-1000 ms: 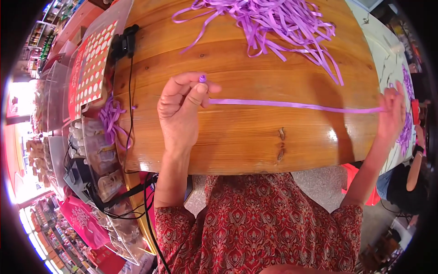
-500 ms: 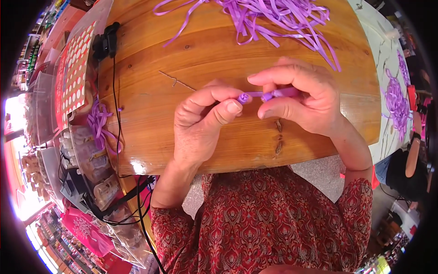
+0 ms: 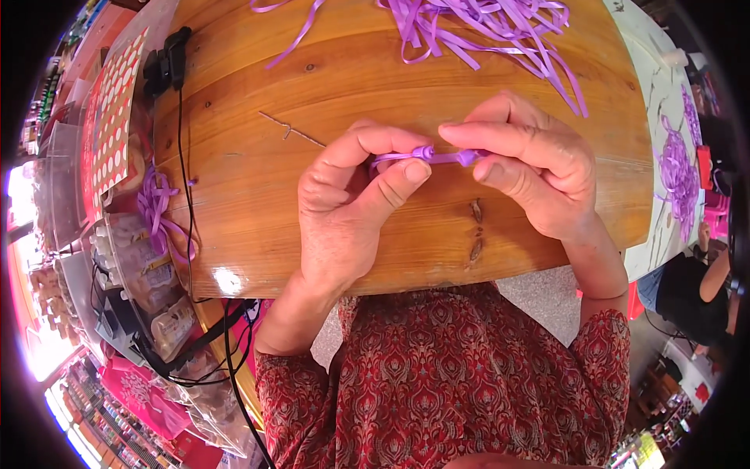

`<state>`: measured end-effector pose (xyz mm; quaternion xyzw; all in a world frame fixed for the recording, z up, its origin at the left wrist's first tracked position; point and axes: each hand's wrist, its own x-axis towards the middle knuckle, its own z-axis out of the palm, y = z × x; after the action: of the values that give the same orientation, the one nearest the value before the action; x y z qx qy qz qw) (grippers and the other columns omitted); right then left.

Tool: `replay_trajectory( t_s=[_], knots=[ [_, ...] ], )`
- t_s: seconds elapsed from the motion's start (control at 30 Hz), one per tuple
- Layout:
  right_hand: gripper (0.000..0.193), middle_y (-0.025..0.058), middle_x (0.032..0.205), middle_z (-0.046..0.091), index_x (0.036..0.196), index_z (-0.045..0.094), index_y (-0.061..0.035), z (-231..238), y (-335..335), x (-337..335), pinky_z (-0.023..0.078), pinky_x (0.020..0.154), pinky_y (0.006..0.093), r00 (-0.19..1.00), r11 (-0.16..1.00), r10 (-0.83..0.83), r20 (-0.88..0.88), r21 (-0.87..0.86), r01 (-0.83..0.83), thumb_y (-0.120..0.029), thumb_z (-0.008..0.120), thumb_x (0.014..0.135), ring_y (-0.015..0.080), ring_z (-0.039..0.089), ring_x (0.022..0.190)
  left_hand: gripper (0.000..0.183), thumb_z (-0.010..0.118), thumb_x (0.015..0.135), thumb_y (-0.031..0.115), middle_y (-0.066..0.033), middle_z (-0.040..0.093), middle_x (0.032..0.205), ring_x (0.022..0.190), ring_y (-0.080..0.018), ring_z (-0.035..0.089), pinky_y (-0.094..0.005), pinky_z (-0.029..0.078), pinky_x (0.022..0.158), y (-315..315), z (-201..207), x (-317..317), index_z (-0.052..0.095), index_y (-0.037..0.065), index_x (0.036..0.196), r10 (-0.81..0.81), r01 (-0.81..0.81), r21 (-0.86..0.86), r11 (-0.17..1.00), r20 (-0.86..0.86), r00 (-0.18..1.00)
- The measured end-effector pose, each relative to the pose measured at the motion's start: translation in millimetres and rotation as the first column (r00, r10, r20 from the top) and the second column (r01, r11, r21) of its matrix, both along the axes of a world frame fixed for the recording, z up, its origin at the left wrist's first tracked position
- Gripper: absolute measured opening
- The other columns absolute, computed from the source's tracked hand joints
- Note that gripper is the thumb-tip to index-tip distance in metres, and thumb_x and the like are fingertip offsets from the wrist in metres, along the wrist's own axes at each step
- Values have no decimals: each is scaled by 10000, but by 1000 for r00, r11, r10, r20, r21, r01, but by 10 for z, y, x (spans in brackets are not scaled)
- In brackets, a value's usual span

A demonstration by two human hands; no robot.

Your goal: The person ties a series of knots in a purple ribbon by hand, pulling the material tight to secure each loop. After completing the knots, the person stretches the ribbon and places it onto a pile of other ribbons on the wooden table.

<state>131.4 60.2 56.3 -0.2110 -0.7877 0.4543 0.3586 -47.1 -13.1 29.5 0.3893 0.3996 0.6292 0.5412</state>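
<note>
A short purple ribbon (image 3: 447, 159) with a rolled or knotted lump at each side stretches between my two hands, above the wooden table. My left hand (image 3: 355, 184) pinches the lump at its left side between thumb and forefinger, and a loop of ribbon shows behind the fingertips. My right hand (image 3: 539, 160) grips the other side with thumb and fingers, near a small folded bit. Beyond my left hand a thin twisted metal tool (image 3: 289, 127) lies on the wood, its near end hidden by the hand.
A heap of loose purple ribbons (image 3: 484, 27) lies at the table's far side. More ribbon (image 3: 156, 207) sits at the left edge beside a black cable (image 3: 185, 156) and bagged goods (image 3: 152, 270). On a white marbled surface (image 3: 652, 148) at right lies another purple pile (image 3: 678, 164). A person (image 3: 695, 289) is beyond.
Both hands have shifted slightly right, and the right hand has drawn a little away from the left. The left lump has turned side-on, showing a ribbon loop behind it.
</note>
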Motion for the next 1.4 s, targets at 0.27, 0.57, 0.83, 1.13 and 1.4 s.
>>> replay_trajectory(
  t_s=[0.27,0.57,0.83,1.13,1.4],
  knots=[
    [257,101,934,590,1014,624,27,-44,-49,4,427,675,205,989,962,-76,-128,-271,39,92,636,765,114,550,798,199,673,787,-11,18,521,823,735,-56,457,-174,363,653,16,-37,-6,677,46,978,27,-8,91,996,-207,978],
    [235,133,977,568,953,595,27,-66,-20,22,435,681,207,998,984,-3,-63,-181,-8,134,632,746,123,546,810,173,641,819,-9,12,529,830,719,-49,433,-166,348,626,17,-43,16,657,32,986,89,-53,134,990,-279,956],
    [235,136,950,583,939,610,27,-87,-29,2,452,649,214,998,994,-47,-48,-104,42,123,659,731,134,565,785,165,657,807,-13,23,528,813,686,-32,415,-155,332,591,21,-66,16,661,43,963,77,-54,100,994,-242,967],
    [196,129,895,616,870,640,17,-78,-5,-33,463,639,223,997,997,-75,3,13,75,95,699,701,145,588,768,149,674,788,-21,38,525,767,634,-14,401,-153,314,553,31,-94,17,669,43,922,97,-71,104,992,-266,959],
    [193,129,874,622,863,643,14,-82,5,-30,456,621,226,997,995,-75,18,69,74,82,708,694,153,590,748,144,693,758,-39,30,514,712,588,-25,377,-168,303,519,24,-86,14,667,35,878,134,-77,163,984,-379,916]
  ],
)
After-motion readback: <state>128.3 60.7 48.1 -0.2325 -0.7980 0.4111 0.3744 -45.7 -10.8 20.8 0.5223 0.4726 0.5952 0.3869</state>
